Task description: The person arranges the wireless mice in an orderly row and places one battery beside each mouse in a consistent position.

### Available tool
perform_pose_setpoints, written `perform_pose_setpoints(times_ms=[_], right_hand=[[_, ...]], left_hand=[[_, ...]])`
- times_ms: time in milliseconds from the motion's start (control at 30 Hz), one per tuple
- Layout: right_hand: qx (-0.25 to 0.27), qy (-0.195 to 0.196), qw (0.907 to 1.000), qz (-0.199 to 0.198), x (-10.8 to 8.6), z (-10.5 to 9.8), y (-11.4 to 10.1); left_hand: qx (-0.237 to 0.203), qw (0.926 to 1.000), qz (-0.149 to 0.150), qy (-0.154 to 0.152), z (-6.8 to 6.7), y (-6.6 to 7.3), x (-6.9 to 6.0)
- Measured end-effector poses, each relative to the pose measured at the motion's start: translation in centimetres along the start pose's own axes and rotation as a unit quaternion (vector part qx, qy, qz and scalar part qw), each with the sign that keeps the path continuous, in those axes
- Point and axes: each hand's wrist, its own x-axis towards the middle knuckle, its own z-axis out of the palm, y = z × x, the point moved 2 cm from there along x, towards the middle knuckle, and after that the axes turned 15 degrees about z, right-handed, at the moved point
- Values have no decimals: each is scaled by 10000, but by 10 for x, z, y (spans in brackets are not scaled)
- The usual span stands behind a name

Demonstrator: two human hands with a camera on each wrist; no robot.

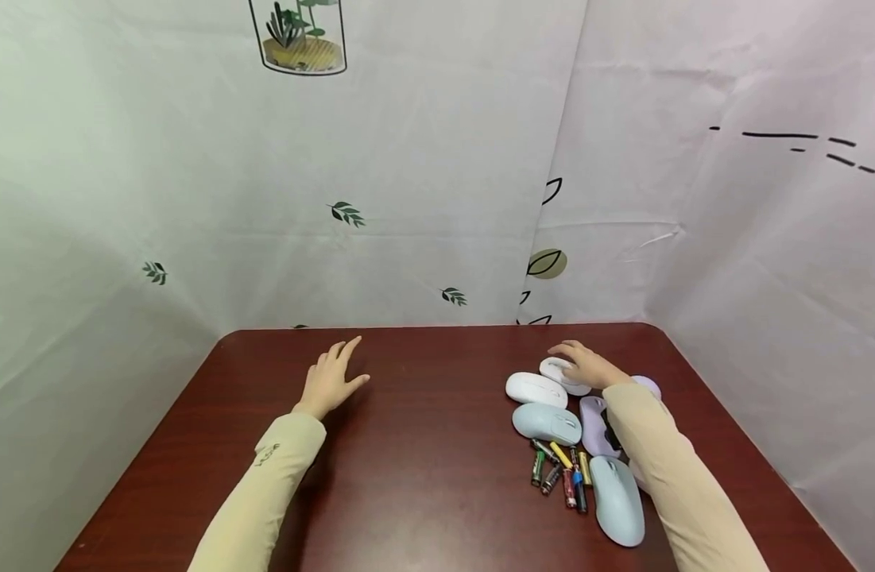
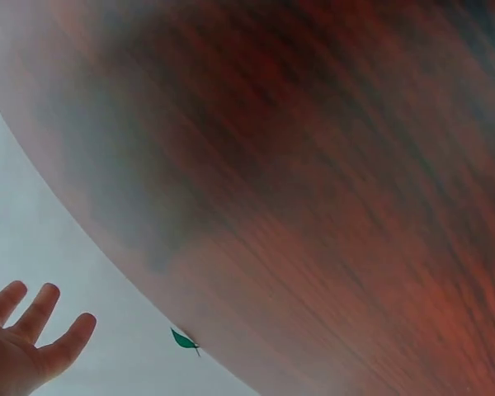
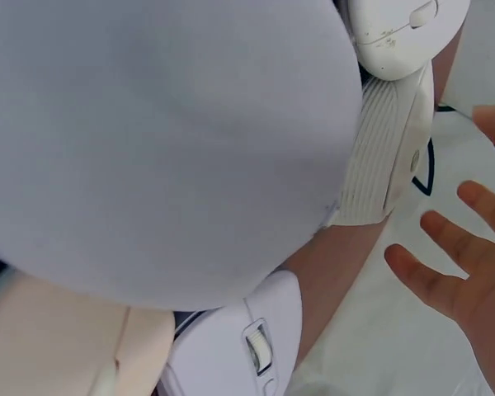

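Observation:
My left hand has its fingers spread over the table's left half and holds nothing; in the left wrist view the hand shows at the lower left corner. My right hand reaches over a white mouse at the back right, and contact cannot be told from the head view. In the right wrist view, that hand has its fingers apart with nothing between them. A ridged white mouse stands on its side there, near a large pale mouse and a lavender mouse.
Beside the right forearm lie another white mouse, two light blue mice, and a purple mouse. Several batteries are grouped near them on the dark red table. A pale patterned curtain hangs behind.

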Motion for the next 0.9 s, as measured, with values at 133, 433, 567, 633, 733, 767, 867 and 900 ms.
perform_pose_setpoints(times_ms=[133,433,567,633,733,767,867,900], right_hand=[[-211,8,9992,-347,2,2,-6],[-466,-460,9977,151,6,7,0],[-809,-474,9955,165,15,10,4],[-879,-518,9944,266,14,10,0],[-1052,-636,9913,469,6,9,-11],[-1132,-629,9906,439,4,10,-14],[-1361,-634,9876,467,-2,10,-18],[-1405,-622,9872,436,-3,9,-19]], left_hand=[[157,9997,100,139,0,2,-3],[19,9995,304,-59,2,12,-10],[86,9994,345,-15,0,15,-14],[135,9993,355,9,-1,15,-16],[165,9991,383,12,-2,16,-18],[157,9991,395,6,-3,16,-19],[121,9991,407,-24,-4,18,-21],[103,9992,393,-30,-4,19,-22]])
